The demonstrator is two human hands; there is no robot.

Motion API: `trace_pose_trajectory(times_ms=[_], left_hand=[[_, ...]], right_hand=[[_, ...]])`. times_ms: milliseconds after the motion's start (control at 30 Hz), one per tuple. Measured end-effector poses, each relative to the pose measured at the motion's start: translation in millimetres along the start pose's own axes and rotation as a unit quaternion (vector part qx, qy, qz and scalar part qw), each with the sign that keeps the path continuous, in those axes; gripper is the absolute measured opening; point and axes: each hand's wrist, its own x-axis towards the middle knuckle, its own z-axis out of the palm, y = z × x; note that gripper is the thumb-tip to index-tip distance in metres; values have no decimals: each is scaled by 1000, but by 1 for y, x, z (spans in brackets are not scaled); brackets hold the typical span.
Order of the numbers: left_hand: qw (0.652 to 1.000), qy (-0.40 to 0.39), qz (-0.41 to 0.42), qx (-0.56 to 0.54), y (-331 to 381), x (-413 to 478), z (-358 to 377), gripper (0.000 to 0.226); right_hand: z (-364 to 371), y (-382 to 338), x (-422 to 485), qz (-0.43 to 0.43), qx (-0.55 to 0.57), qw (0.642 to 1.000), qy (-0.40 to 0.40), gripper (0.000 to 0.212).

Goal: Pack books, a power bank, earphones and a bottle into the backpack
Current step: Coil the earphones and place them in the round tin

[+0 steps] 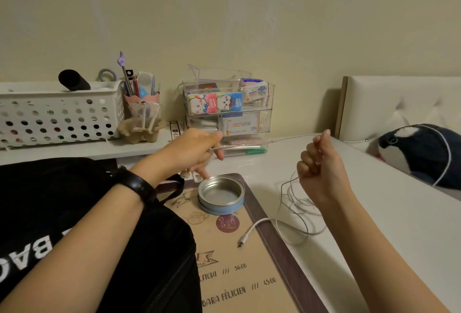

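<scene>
Hands raised over the white desk — left hand pinching, right hand fisted round a thin white earphone wire, I think — beside the black fabric backpack; its slack loops could snag and knot when pulled.

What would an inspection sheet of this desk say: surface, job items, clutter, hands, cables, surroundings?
Surface: white desk, placemat on it.
Job's things: black backpack under the left forearm; earphone cable in hand; books, power bank, bottle not seen.
Clutter: open round tin on the placemat; perforated basket, pen cup, clear organiser behind.
Hands: left hand pinches the earphone cable, right hand grips it, stretched between them.
Cables: loops on the desk, plug end on the placemat.
Surroundings: headboard, plush toy at right.
</scene>
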Motion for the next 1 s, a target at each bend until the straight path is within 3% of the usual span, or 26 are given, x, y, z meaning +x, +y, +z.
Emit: trace_pose_trajectory(times_ms=[100,200,267,333,400,467,500,533,600,667,833,900,1000], left_hand=[[976,-157,-54,-141,6,-6,0,40],[946,-269,-64,-170,3,-9,-2,41],[921,-314,-40,-227,3,-9,-4,48],[886,-331,3,-325,4,-10,-8,50],[813,-355,64,-457,6,-9,-13,47],[741,-343,92,-570,12,-10,-15,39],[735,-314,105,-592,13,-9,-16,36],[752,-269,120,-590,14,-7,-15,34],[822,-140,135,-535,16,-7,-14,35],[864,-37,122,-487,17,-5,-11,32],[919,168,102,-341,7,8,3,30],[939,200,123,-251,3,8,7,29],[963,227,142,-20,-8,12,9,27]], right_hand=[[-6,0,5,-5,24,999,29,32],[-9,5,8,4,10,999,37,28],[-8,10,7,16,-22,999,35,25],[-4,14,4,25,-122,991,41,23],[-2,21,-2,-15,-332,943,21,23],[-3,33,-8,-110,-537,835,-34,25],[-4,40,-10,-160,-597,783,-71,24],[-5,45,-12,-197,-639,736,-110,22],[-6,54,-14,-230,-710,642,-175,20],[-5,59,-19,-234,-746,585,-213,26],[3,69,-29,-257,-711,601,-259,25],[6,71,-30,-274,-709,593,-264,27],[12,69,-35,-334,-690,588,-256,24]])
